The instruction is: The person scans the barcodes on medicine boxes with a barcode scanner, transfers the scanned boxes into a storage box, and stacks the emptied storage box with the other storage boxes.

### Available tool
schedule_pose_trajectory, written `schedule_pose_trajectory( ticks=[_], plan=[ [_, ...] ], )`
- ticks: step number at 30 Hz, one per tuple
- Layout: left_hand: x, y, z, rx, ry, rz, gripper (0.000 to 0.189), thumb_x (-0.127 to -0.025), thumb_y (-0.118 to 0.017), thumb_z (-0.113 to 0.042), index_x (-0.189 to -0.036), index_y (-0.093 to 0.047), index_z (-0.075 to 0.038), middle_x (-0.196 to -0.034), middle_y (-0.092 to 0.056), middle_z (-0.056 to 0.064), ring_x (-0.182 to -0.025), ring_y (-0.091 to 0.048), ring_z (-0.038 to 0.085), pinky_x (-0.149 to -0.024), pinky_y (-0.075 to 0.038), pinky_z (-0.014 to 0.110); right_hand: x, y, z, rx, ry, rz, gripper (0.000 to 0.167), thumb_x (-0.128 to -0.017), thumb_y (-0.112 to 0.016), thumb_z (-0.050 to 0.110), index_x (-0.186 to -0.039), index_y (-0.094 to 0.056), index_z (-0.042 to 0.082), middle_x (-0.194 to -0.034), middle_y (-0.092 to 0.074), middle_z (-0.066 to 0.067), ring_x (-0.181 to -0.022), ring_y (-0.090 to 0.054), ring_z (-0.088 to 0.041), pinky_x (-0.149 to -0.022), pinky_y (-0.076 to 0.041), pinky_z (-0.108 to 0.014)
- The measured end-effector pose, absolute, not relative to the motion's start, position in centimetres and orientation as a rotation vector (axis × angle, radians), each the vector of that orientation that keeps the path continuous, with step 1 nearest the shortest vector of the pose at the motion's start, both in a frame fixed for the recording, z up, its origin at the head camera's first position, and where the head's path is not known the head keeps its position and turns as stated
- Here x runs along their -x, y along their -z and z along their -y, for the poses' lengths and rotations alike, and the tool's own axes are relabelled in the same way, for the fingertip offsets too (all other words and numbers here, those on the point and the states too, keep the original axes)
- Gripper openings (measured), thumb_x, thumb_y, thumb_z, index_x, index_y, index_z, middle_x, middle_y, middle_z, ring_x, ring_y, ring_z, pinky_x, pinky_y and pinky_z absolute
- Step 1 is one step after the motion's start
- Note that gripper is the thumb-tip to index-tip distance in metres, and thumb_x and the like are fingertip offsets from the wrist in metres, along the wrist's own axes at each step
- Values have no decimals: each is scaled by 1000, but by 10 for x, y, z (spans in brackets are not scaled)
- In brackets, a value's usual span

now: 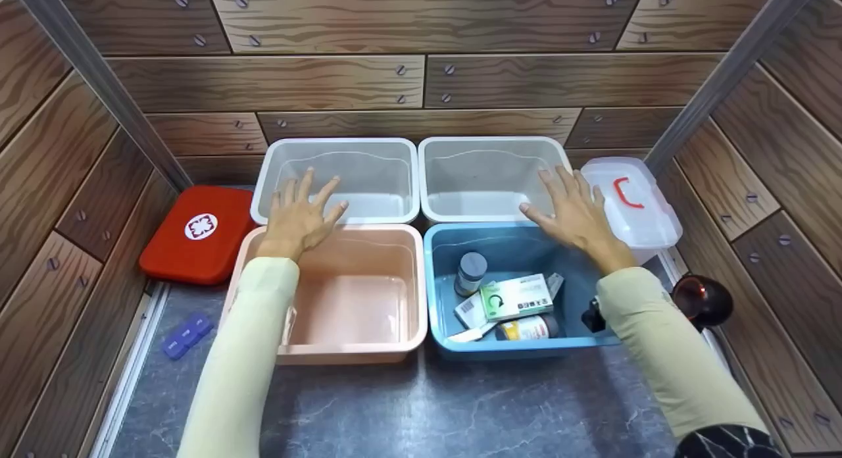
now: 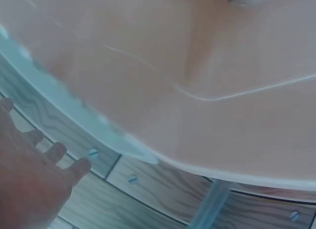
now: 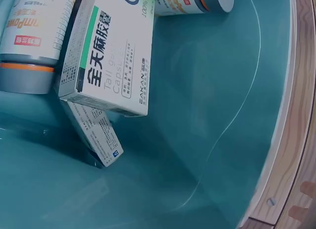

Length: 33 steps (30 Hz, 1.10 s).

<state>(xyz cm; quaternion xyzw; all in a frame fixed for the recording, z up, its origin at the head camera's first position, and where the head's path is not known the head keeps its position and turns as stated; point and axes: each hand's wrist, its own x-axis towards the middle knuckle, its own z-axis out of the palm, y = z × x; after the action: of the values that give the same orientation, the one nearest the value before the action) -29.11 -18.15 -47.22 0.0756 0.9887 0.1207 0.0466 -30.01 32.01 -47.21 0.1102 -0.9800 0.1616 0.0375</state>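
My left hand [image 1: 299,216], fingers spread, is over the pink bin [image 1: 424,293] and overlaps the left white bin [image 1: 335,142] behind it. Holding nothing, my right hand [image 1: 577,211] spreads its fingers over the far right of the blue bin [image 1: 427,274] and the edge of the right white bin [image 1: 490,141]. Inside the blue bin, a green-and-white medicine box [image 1: 520,296] lies across another medicine box [image 3: 96,133]. A grey-capped bottle [image 1: 471,272] stands behind, and a second bottle [image 1: 526,328] lies on its side in front.
At the left sit a red first-aid case [image 1: 177,247] and a purple pill organizer [image 1: 187,335]. On the right are a lidded clear box [image 1: 631,214] with a red handle and a dark round object [image 1: 714,303]. Wood-patterned walls [image 1: 421,83] enclose the grey surface [image 1: 421,412].
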Motion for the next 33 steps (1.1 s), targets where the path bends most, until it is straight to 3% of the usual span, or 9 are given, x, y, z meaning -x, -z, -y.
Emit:
schedule_pose_trajectory(
  ticks=[9, 17, 24, 28, 31, 33],
  plan=[
    [280, 457, 153, -437, -372, -3015, 68, -113, -33, -64, -174, -26, -36, -185, -6, 14, -165, -22, 49, -127, -26, 74, 287, 471, -310, -496, -453, 2956, 89, -102, -63, 63, -172, -32, 17, -177, -27, -23, -163, -22, -52, -125, -15, -81],
    [263, 452, 120, -641, -255, -2963, 64, -114, -31, -62, -174, -22, -40, -185, -7, 8, -156, -41, 50, -121, -40, 71, 270, 478, -293, -653, -440, 2979, 93, -98, -68, 65, -172, -33, 21, -176, -31, -20, -161, -30, -48, -125, -24, -77],
    [243, 458, 90, -887, -261, -2888, 60, -116, -36, -56, -173, -28, -39, -185, -13, 6, -141, -58, 52, -114, -48, 69, 256, 481, -269, -868, -432, 2907, 84, -95, -76, 59, -164, -50, 19, -169, -44, -18, -154, -43, -43, -120, -39, -71],
    [232, 463, 78, -1069, -198, -2841, 58, -117, -38, -52, -172, -32, -34, -183, -18, 8, -124, -71, 44, -97, -62, 56, 250, 483, -255, -992, -479, 2900, 74, -95, -81, 52, -156, -59, 17, -153, -56, -18, -139, -56, -39, -110, -52, -62],
    [225, 467, 72, -1169, -127, -2790, 58, -117, -37, -52, -172, -34, -33, -183, -20, 9, -111, -76, 36, -80, -65, 45, 249, 486, -246, -1089, -498, 2941, 69, -96, -81, 49, -153, -62, 15, -145, -61, -16, -129, -62, -38, -106, -56, -59],
    [221, 470, 68, -1217, -103, -2756, 57, -117, -38, -52, -171, -36, -33, -182, -22, 9, -110, -77, 34, -79, -65, 43, 248, 489, -242, -1149, -495, 2974, 67, -97, -80, 47, -153, -62, 13, -144, -62, -17, -127, -64, -38, -105, -56, -59]
  ],
)
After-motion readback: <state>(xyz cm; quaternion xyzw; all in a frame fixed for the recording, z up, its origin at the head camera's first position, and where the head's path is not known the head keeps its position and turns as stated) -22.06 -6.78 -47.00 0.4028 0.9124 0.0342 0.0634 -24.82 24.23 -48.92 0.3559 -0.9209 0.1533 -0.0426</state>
